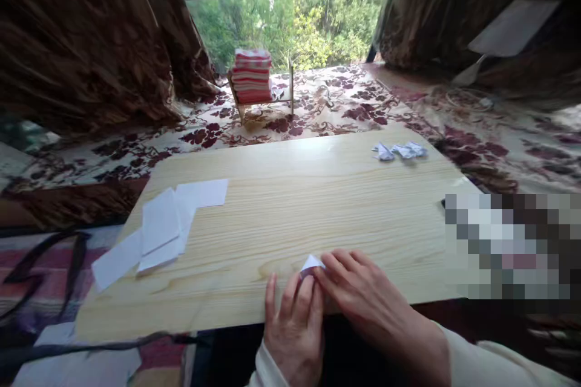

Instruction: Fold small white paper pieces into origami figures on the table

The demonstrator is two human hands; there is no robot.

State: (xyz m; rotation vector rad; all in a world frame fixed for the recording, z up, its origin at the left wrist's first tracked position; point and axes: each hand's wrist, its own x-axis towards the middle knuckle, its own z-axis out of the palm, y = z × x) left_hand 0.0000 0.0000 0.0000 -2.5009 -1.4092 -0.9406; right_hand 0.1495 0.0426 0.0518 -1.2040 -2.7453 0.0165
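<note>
Left hand point(295, 326) and right hand point(363, 290) lie nearest the camera, pale sleeves at the wrists. Clock taken from the tabletop's middle, 12 toward the window point(290, 30).

Work piece: small folded paper point(311, 263), between 5 and 6 o'clock, near the front edge of the wooden tabletop point(295, 205). White peak points toward 12; lower part shaded.

Grip: fingertips of both hands meet at the paper, left at its lower side, right at its right side. Whether it is pinched or only pressed down, cannot tell; fingers cover much of it.

Surroundings:
- 9 o'clock: loose white sheets point(161, 221), overlapping, one jutting past the table's left edge.
- 2 o'clock: crumpled-looking folded paper pieces point(402, 150) near the far right corner, well apart from the hands.
- 3 to 4 o'clock: pixelated patch point(512, 248), hiding part of the table's right edge.
- 12 o'clock, beyond the table: small rack point(291, 87) with a stack of red-and-white cloths point(252, 75), on floral fabric point(345, 112); it blocks part of the view to the window.
- 10 to 11 o'clock: dark patterned curtain point(82, 24).
- Between 8 and 9 o'clock: black strap point(75, 266), off the table.
</note>
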